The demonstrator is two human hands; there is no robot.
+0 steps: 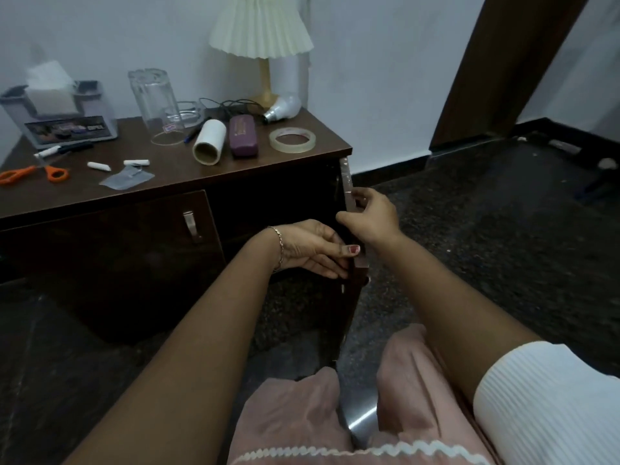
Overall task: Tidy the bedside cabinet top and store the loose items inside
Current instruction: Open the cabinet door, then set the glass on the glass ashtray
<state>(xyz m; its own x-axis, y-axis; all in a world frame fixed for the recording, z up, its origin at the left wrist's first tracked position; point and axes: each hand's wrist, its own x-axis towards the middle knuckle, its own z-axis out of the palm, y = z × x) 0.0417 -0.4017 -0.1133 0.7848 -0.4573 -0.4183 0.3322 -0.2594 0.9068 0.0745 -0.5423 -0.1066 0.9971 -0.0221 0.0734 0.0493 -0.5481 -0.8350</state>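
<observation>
The dark wooden bedside cabinet (167, 182) has its right door (349, 193) swung open towards me, seen edge-on. My left hand (312, 248) pinches the door's edge low down, thumb on the outer face. My right hand (372, 218) grips the same edge higher up. Loose items lie on top: orange scissors (50, 172), a white cardboard roll (209, 142), a purple case (243, 135), a clear tape ring (292, 139), a light bulb (283, 108), pens (63, 148), two small white tubes (136, 162) and a grey sachet (126, 177). The inside of the cabinet is dark.
A tissue box holder (60, 112), an upturned clear glass (156, 102), a glass ashtray (188, 112), a black cable (228, 105) and a pleated lamp (261, 25) stand at the back. The left door (110, 250) is closed. Dark stone floor spreads right; a brown door frame (496, 72) stands beyond.
</observation>
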